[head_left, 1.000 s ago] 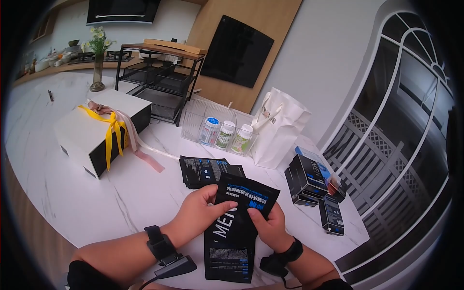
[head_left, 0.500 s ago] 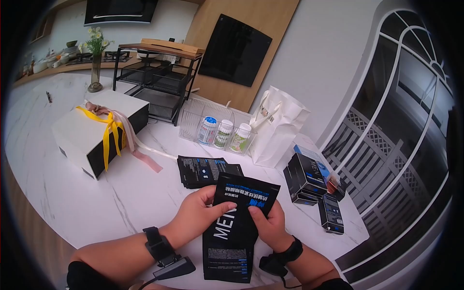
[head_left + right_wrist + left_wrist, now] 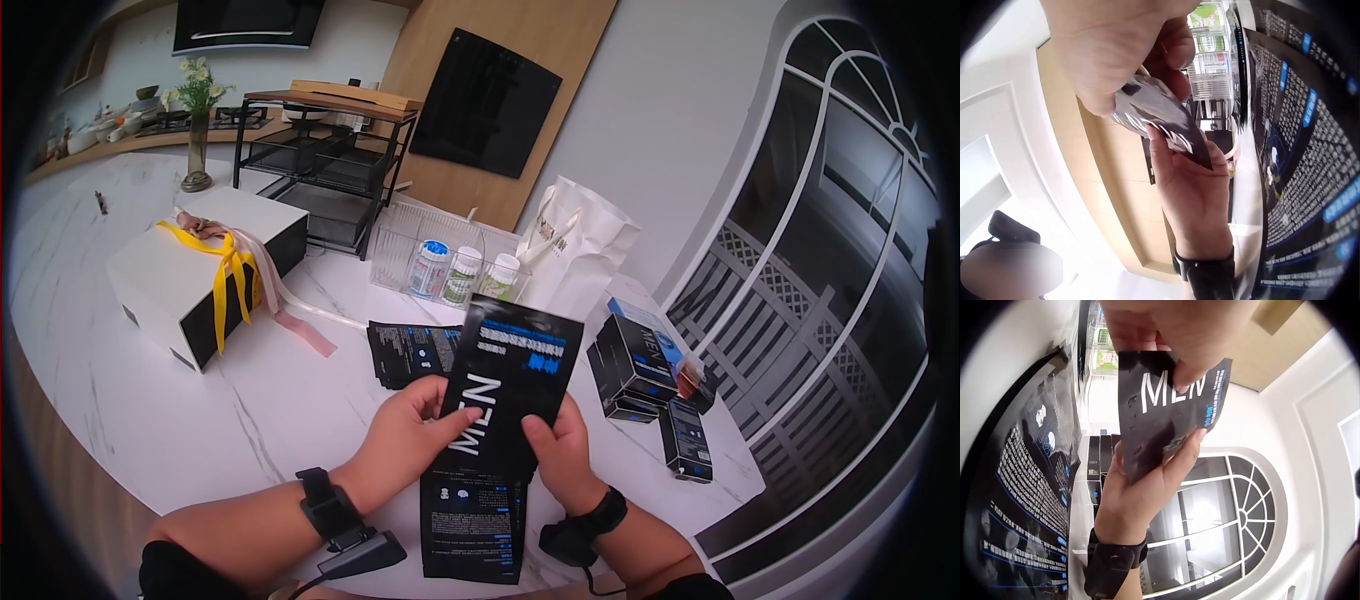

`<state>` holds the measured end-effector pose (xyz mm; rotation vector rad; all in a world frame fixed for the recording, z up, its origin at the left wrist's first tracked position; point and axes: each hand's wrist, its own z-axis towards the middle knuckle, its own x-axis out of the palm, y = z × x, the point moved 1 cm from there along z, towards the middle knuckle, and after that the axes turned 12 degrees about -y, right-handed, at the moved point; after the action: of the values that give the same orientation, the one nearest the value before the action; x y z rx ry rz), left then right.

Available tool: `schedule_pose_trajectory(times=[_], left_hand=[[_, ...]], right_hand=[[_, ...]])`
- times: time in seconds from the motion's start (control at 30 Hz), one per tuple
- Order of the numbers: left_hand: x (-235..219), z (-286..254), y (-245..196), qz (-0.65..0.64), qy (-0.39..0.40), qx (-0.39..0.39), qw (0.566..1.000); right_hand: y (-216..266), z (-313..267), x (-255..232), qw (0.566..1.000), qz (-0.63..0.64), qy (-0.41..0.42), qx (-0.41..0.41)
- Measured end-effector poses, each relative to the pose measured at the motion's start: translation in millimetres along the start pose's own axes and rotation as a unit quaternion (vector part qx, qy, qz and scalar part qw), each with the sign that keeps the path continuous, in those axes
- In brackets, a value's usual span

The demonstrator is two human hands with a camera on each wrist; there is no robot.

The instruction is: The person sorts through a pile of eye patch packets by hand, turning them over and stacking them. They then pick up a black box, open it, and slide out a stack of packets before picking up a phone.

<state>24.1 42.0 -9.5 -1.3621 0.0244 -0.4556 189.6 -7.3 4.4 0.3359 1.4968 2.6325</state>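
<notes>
Both hands hold a flat black sachet (image 3: pixel 515 345) with big white MEN lettering and small blue print, raised over the table's near side. My left hand (image 3: pixel 412 425) pinches its left edge, thumb across the front by the lettering. At the opposite edge my right hand (image 3: pixel 562 455) pinches it, thumb on the front and the other fingers behind. In the left wrist view the sachet (image 3: pixel 1166 412) bends slightly between the two hands. Below it on the table lies another black sachet (image 3: pixel 470 530), its side with small white text facing up. A pile of similar sachets (image 3: pixel 410 350) lies just beyond, partly hidden.
Right of the hands sit several black boxes (image 3: pixel 635 365). A clear organizer (image 3: pixel 395 255) with three bottles and a white paper bag (image 3: pixel 585 240) stand behind. A white box (image 3: pixel 165 265) with ribbons is at left, a black rack (image 3: pixel 320 170) behind it.
The held sachet has moved up and away from me over the pile, uncovering more of the sachet beneath. Both hands keep their hold and have shifted only slightly.
</notes>
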Motion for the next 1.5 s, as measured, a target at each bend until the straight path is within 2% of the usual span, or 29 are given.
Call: schedule_pose_trajectory(times=[0.07, 0.1, 0.23, 0.33, 0.4, 0.53, 0.6, 0.63, 0.73, 0.8, 0.87, 0.9, 0.97, 1.0, 1.07, 1.17, 1.23, 1.27, 1.33, 1.37, 1.5], left_hand=[[-2, 1, -1, -0.077, -0.008, -0.022, 0.997], [-1, 1, -3, -0.099, 0.001, -0.022, 0.995], [2, -4, -5, -0.067, 0.028, -0.005, 0.997], [-1, 0, -3, -0.089, -0.007, -0.018, 0.996], [-2, 1, -2, -0.103, -0.003, -0.028, 0.994], [-1, -1, -5, -0.084, 0.019, -0.011, 0.996], [1, -3, -8, -0.094, 0.030, -0.015, 0.995], [3, -4, -9, -0.102, 0.034, -0.019, 0.994], [-1, 0, -2, -0.111, 0.032, -0.023, 0.993], [-1, 1, -1, -0.113, 0.027, -0.022, 0.993], [4, -2, -4, -0.137, 0.036, -0.067, 0.988], [4, -2, -4, -0.136, 0.036, -0.067, 0.988], [3, -4, -1, -0.016, 0.073, -0.102, 0.992], [3, -3, 0, -0.016, 0.073, -0.102, 0.992], [1, -3, 3, 0.024, 0.067, -0.099, 0.993], [-3, -1, 2, 0.034, 0.051, -0.081, 0.995], [-2, -1, 1, 0.026, 0.058, -0.080, 0.995], [-2, -2, 1, 0.018, 0.066, -0.079, 0.995], [0, -3, -2, -0.001, 0.086, -0.082, 0.993], [2, -4, -3, -0.020, 0.105, -0.084, 0.991], [2, -6, -7, -0.032, 0.107, -0.099, 0.989]], right_hand=[[1, -4, 1, 0.997, -0.063, 0.036, 0.031], [1, -3, 1, 0.997, -0.061, 0.024, 0.041], [1, 2, -3, 0.995, -0.049, 0.026, 0.084], [2, -3, 0, 0.997, -0.052, 0.017, 0.048], [6, -7, 5, 0.997, -0.066, 0.037, -0.021], [5, -3, -2, 0.994, -0.097, 0.029, -0.030], [4, -1, -4, 0.995, -0.058, 0.017, 0.078], [4, -1, -4, 0.995, -0.058, 0.017, 0.078], [5, -5, 0, 0.997, -0.040, 0.018, 0.061], [6, -7, 5, 0.996, -0.074, 0.028, -0.027], [6, -5, 3, 0.997, -0.073, 0.012, -0.016], [5, -4, 1, 0.997, -0.072, -0.004, -0.004], [7, 2, 0, 0.998, -0.052, -0.028, 0.023], [7, 5, 0, 0.997, -0.032, -0.052, 0.050], [9, 4, 0, 0.997, -0.034, -0.046, 0.058], [6, -4, -1, 0.996, -0.034, -0.040, 0.065], [4, -9, -2, 0.993, -0.116, 0.039, 0.000], [5, -8, -3, 0.993, -0.116, 0.039, 0.000], [6, -6, -4, 0.992, -0.102, -0.037, 0.069], [10, -1, -1, 0.991, -0.097, -0.053, 0.070], [10, -2, 1, 0.995, -0.067, -0.030, 0.068]])
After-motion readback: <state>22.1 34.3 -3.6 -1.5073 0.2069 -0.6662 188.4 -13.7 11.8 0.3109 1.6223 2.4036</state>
